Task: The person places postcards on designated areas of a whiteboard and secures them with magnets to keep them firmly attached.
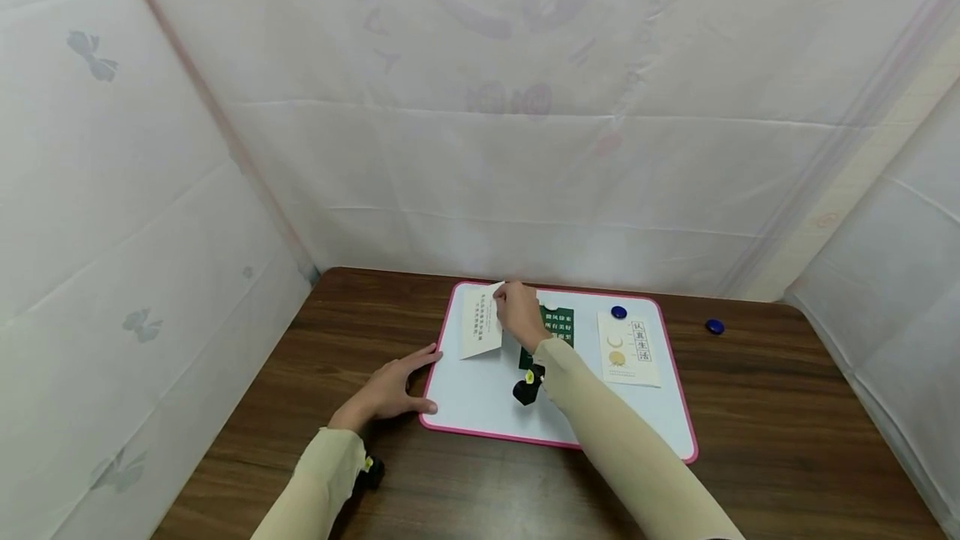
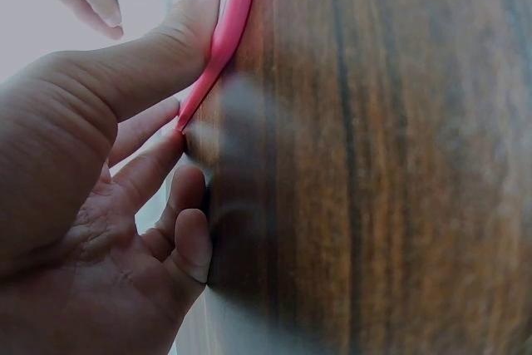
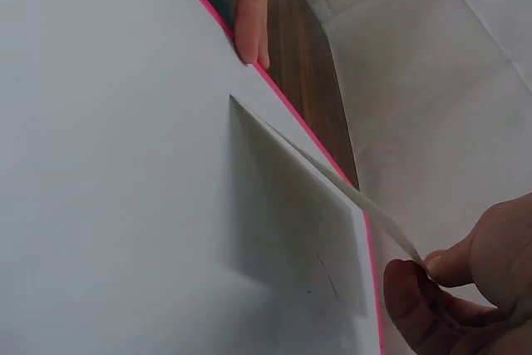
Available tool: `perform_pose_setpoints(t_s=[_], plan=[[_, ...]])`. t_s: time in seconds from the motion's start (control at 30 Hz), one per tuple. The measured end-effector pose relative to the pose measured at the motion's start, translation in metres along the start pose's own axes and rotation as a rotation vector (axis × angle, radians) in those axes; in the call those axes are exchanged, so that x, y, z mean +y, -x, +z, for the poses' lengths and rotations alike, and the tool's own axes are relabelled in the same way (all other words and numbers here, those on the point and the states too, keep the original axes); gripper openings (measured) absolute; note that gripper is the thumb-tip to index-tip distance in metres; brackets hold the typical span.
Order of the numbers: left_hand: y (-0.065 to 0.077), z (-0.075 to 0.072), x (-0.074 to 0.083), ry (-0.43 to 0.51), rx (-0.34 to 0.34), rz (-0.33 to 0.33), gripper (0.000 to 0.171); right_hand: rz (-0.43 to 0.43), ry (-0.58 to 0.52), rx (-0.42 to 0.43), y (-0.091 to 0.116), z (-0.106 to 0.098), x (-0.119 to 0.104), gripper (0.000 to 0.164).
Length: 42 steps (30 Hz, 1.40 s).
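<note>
My right hand (image 1: 520, 317) pinches a white card (image 1: 480, 325) with dark print by its upper right corner. The card's right side is raised off a whiteboard (image 1: 468, 394) with a pink rim. In the right wrist view, thumb and fingertips of the right hand (image 3: 457, 288) hold the lifted card (image 3: 332, 176). My left hand (image 1: 386, 390) touches the board's left edge and lower left corner, fingers spread. The left wrist view shows its thumb (image 2: 179, 43) lying over the pink rim (image 2: 237, 18). A green card (image 1: 558, 323) on the board is partly hidden behind the right hand and sleeve.
To the right on the board lies a white card (image 1: 628, 352) with a gold picture, and a blue round magnet (image 1: 618, 312) sits on its top edge. Another blue magnet (image 1: 715, 327) rests on the brown table (image 1: 787, 407). White sheets (image 1: 555, 190) hang behind and beside the table.
</note>
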<state>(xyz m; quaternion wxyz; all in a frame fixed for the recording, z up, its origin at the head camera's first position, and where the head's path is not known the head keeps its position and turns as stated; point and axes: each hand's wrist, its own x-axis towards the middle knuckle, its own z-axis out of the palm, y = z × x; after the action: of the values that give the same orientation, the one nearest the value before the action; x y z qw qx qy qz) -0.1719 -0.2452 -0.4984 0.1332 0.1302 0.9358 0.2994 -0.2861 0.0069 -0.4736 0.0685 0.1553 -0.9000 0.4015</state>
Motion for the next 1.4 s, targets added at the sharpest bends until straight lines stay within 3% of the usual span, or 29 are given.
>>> perform_pose_setpoints(t_s=[0.2, 0.33, 0.5, 0.67, 0.93, 1.4], plan=[[0.000, 0.001, 0.001, -0.002, 0.007, -0.005, 0.083, 0.063, 0.052, -0.073, 0.003, 0.000, -0.001, 0.019], [0.000, 0.002, 0.001, -0.008, 0.007, -0.013, 0.083, 0.127, 0.096, -0.140, 0.004, 0.001, -0.001, 0.029], [0.001, 0.001, 0.001, -0.010, 0.007, -0.010, 0.083, 0.175, 0.073, -0.172, 0.005, 0.005, -0.001, 0.042], [0.001, 0.001, -0.001, -0.009, 0.008, 0.029, 0.084, 0.164, 0.083, -0.201, 0.008, 0.008, -0.002, 0.051], [0.001, 0.000, -0.001, -0.003, 0.006, 0.051, 0.084, 0.133, 0.110, -0.221, 0.012, 0.012, -0.003, 0.025], [0.000, 0.000, 0.000, -0.003, 0.005, 0.043, 0.084, 0.145, 0.235, -0.223, 0.014, 0.023, -0.010, 0.031]])
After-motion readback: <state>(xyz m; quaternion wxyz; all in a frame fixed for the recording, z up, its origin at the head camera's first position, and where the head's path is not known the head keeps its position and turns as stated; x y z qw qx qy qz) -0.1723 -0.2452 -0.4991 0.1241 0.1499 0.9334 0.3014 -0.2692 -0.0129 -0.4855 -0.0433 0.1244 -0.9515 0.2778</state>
